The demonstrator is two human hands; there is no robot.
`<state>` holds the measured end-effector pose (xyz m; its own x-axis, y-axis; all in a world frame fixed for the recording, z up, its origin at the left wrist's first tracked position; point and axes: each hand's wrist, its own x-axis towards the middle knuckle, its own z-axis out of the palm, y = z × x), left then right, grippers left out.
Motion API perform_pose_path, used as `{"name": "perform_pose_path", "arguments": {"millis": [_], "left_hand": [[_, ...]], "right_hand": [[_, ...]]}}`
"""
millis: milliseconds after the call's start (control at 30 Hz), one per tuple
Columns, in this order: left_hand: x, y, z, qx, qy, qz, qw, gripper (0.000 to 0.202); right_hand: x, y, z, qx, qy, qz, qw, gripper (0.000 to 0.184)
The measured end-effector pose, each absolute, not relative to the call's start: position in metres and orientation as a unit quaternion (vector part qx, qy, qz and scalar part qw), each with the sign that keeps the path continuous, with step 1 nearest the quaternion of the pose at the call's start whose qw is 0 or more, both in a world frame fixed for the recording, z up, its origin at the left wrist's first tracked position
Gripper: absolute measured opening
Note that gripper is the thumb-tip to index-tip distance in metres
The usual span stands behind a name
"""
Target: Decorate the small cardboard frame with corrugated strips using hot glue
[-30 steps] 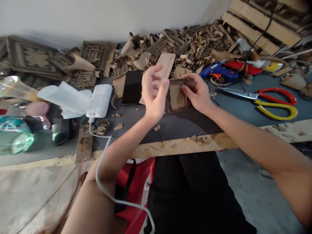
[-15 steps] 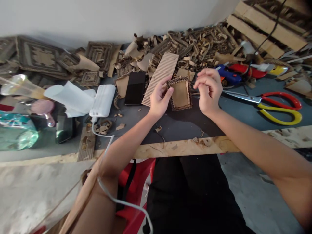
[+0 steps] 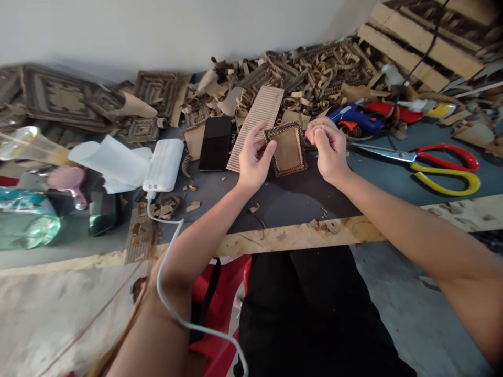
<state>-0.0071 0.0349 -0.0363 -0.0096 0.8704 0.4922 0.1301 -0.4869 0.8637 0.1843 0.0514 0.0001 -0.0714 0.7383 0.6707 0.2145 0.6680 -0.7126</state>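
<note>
My left hand grips a small rectangular cardboard tray by its left edge, thumb over the rim. The tray has a plain brown base and a raised border of corrugated strip, and it is held tilted above the table. Close to its right edge is my right hand, fingers pinched together; what they hold, if anything, is too small to make out. Behind the tray lies a corrugated cardboard sheet. A blue glue gun rests just beyond my right hand, with scissors to its right.
A black phone and a white power bank with a cable lie left of my hands. Cardboard strips are heaped along the wall. Further left are a pink hairbrush and a plastic bottle. Cardboard scraps dot the wooden table edge.
My right hand's fingers have drawn together into a pinch and dipped slightly beside the tray's right edge. My left hand keeps its hold on the tray. The view has shifted a little.
</note>
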Motion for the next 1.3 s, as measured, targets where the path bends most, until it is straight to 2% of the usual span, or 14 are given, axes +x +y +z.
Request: {"name": "perform_pose_path", "arguments": {"millis": [133, 333, 467, 667, 967, 1300], "left_hand": [[-0.007, 0.035, -0.039, 0.622, 0.398, 0.592, 0.323, 0.084], [-0.007, 0.029, -0.034, 0.626, 0.405, 0.57, 0.346, 0.079], [-0.005, 0.023, -0.028, 0.63, 0.39, 0.558, 0.373, 0.077], [0.002, 0.011, -0.017, 0.65, 0.381, 0.538, 0.378, 0.067], [0.01, -0.011, -0.012, 0.707, 0.385, 0.538, 0.249, 0.065], [0.013, -0.008, -0.015, 0.667, 0.393, 0.542, 0.328, 0.075]], "right_hand": [[0.186, 0.045, 0.005, -0.358, -0.701, 0.187, 0.588, 0.057], [0.19, 0.036, 0.007, -0.388, -0.774, 0.039, 0.499, 0.031], [0.19, 0.037, 0.003, -0.39, -0.788, -0.004, 0.477, 0.025], [0.189, 0.035, 0.0, -0.424, -0.771, -0.02, 0.475, 0.023], [0.189, 0.028, 0.007, -0.391, -0.776, -0.043, 0.493, 0.017], [0.187, 0.032, 0.003, -0.387, -0.788, -0.009, 0.48, 0.014]]}}
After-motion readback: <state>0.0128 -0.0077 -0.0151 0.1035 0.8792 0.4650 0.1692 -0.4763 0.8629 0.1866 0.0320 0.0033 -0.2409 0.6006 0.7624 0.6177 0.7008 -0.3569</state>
